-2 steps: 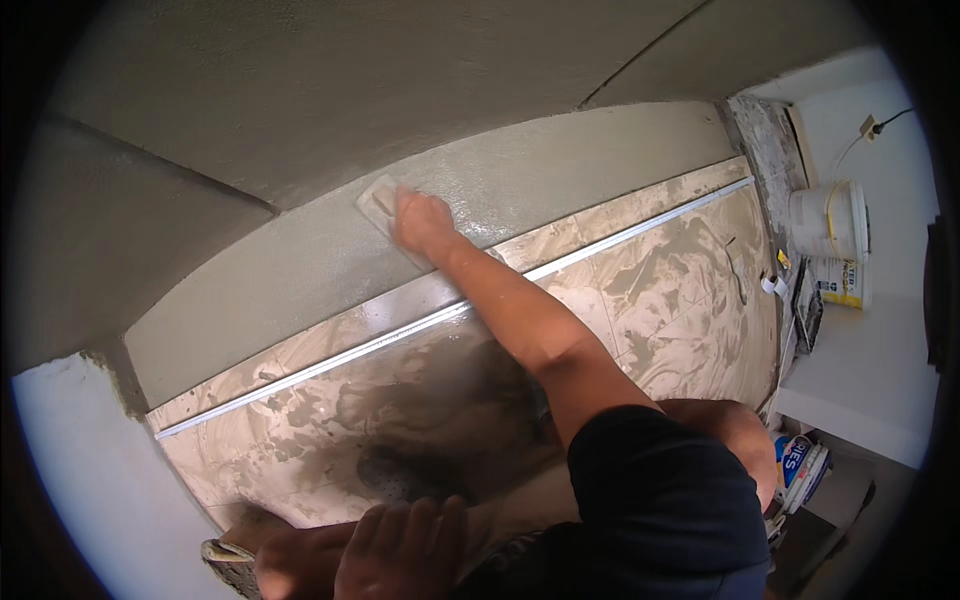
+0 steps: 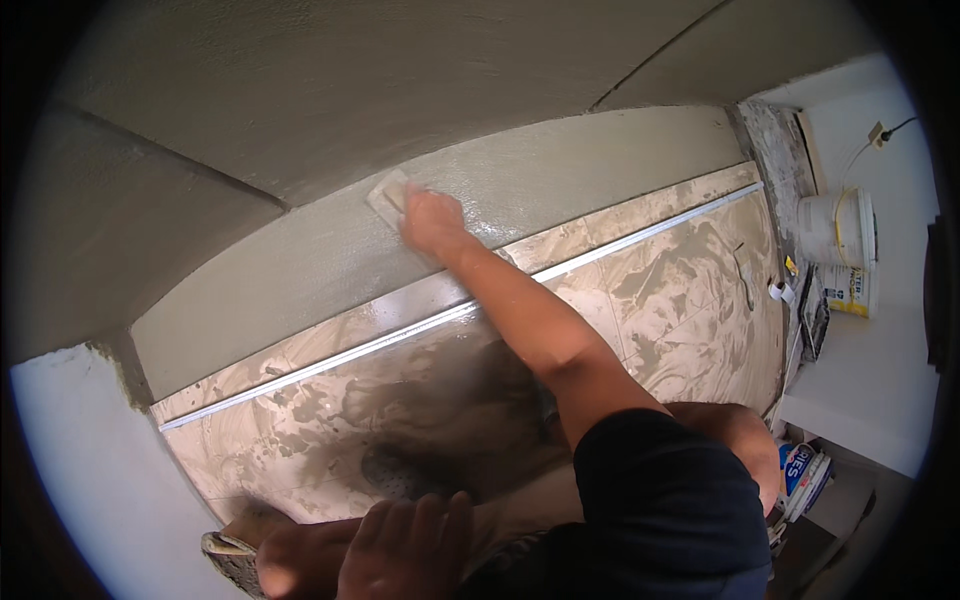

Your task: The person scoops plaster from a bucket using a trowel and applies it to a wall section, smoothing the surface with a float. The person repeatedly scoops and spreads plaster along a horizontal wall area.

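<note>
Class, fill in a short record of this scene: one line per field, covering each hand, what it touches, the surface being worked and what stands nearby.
Right hand: pressed on a pale sponge
Sponge: flat against the wet grey wall band
Left hand: resting on the person's knee, holding nothing
Floor: smeared tiles with a metal strip along the step
Nearby: white bucket at right

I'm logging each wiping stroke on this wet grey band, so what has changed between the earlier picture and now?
Almost nothing visibly changed. The right hand presses the pale rectangular sponge against the wet grey cement band at about the same spot. The left hand rests low by the knee, and the white plastic bucket stands at the right as before.
</note>
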Available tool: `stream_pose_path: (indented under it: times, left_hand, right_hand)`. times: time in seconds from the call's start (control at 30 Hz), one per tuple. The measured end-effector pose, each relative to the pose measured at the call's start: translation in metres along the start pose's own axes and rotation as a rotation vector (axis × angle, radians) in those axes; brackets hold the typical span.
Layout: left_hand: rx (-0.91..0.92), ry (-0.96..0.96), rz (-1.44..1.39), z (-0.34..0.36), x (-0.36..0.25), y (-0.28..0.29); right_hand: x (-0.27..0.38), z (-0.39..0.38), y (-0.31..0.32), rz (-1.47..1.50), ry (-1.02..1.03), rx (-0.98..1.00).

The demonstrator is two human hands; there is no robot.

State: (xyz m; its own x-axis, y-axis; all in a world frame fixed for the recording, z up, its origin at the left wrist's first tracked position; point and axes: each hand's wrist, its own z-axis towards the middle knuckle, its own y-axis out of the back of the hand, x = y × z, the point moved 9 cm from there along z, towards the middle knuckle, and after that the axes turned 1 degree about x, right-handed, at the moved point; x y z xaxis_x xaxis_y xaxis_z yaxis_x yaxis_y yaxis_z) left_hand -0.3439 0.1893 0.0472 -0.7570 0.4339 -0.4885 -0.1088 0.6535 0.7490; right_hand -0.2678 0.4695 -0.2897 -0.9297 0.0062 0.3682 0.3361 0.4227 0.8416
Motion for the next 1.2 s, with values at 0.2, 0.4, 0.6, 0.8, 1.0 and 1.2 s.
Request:
stream_pose_path:
  times: [0.2, 0.4, 0.6, 0.8, 1.0, 1.2]
  left_hand:
    - [0.045, 0.009, 0.186, 0.004, -0.003, -0.002]
    - [-0.038, 0.035, 0.023, 0.020, -0.004, -0.003]
    - [-0.025, 0.040, 0.083, 0.037, -0.005, -0.007]
    - [-0.001, 0.078, 0.046, 0.047, -0.003, -0.009]
    - [0.039, 0.176, 0.022, 0.038, 0.003, -0.029]
    - [-0.058, 0.064, 0.019, 0.027, -0.015, 0.008]
  right_hand:
    - [-0.112, 0.002, 0.068, -0.043, -0.249, -0.124]
    - [-0.271, 0.003, 0.128, -0.038, -0.410, -0.386]
    - [-0.341, 0.015, 0.150, -0.025, -0.484, -0.422]
    - [-0.377, 0.034, 0.144, -0.003, -0.495, -0.393]
    - [-0.333, 0.049, 0.120, 0.037, -0.300, -0.357]
    - [-0.248, 0.033, 0.086, 0.079, -0.171, -0.307]
